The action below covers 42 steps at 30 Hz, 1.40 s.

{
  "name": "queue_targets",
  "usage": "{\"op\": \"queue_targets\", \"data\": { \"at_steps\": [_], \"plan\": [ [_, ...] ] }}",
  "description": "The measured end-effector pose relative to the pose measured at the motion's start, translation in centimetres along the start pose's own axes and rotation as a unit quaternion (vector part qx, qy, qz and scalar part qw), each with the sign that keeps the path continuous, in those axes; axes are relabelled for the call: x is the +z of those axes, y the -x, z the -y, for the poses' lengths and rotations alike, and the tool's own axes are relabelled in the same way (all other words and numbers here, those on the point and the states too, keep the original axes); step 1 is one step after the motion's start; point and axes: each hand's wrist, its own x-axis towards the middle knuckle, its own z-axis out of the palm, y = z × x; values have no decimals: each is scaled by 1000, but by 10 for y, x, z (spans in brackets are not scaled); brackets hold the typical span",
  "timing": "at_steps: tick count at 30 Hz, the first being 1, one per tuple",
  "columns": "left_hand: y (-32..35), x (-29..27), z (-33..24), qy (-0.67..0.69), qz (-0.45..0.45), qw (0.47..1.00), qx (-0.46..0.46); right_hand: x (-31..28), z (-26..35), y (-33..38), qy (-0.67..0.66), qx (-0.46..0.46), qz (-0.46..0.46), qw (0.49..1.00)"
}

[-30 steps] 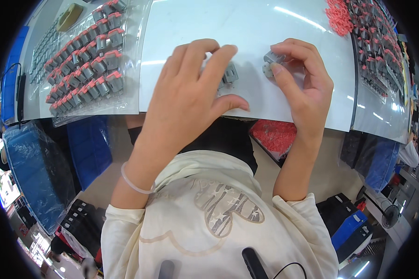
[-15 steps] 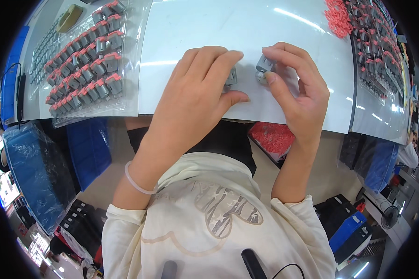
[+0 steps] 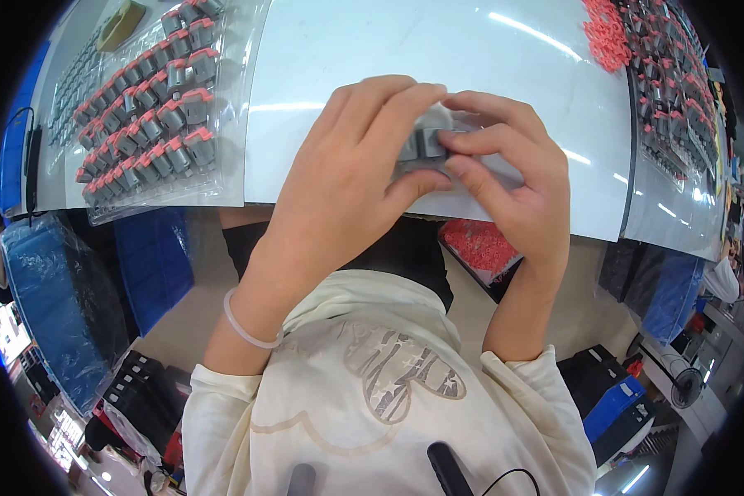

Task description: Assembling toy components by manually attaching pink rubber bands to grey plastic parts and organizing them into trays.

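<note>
Over the white tabletop, my two hands have come together. My right hand (image 3: 525, 169) pinches a small grey motor (image 3: 432, 142) between thumb and fingers. Right beside it, another grey motor (image 3: 408, 150) sits within the curl of my left hand (image 3: 351, 153), partly covered by the fingers. The left thumb lies on the near side of these parts and the left fingers arch over the far side. The left fingers hide much of the contact, and how many motors are under them cannot be seen.
On the left, a clear plastic tray (image 3: 223, 178) carries rows of grey motors with pink caps. A pile of loose pink pieces (image 3: 605, 37) lies at the far right, beside more capped motors (image 3: 670, 91). Below the table edge stands a box of pink pieces (image 3: 481, 246).
My right hand has moved left with its grey motor, bringing it up against the one at my left hand. The left hand has stayed nearly in place.
</note>
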Motion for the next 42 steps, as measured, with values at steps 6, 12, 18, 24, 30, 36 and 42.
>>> {"op": "queue_targets", "data": {
  "at_steps": [6, 12, 18, 24, 30, 36, 42],
  "plan": [
    [-1, 3, 6, -1, 17, 999, 33, 1, 6, 0, -1, 36, -5, 999],
    [1, 4, 8, 3, 8, 1000, 19, 3, 3, -2, 65, -21, -17, 997],
    [4, 5, 10, -19, 3, 999, 45, 2, 5, 4, 97, 29, -81, 992],
    [5, 0, 1, -96, 13, 995, 36, -10, 11, 5, 42, 84, -88, 992],
    [8, 2, 7, -135, 24, 990, 21, -4, 30, -10, -39, 211, 29, 976],
    [7, 3, 9, -82, 21, 996, 28, 9, 28, -27, 50, 79, -22, 995],
    [8, 6, 10, -42, 7, 999, 27, 15, 31, -31, 54, 142, -19, 988]
  ]
}}
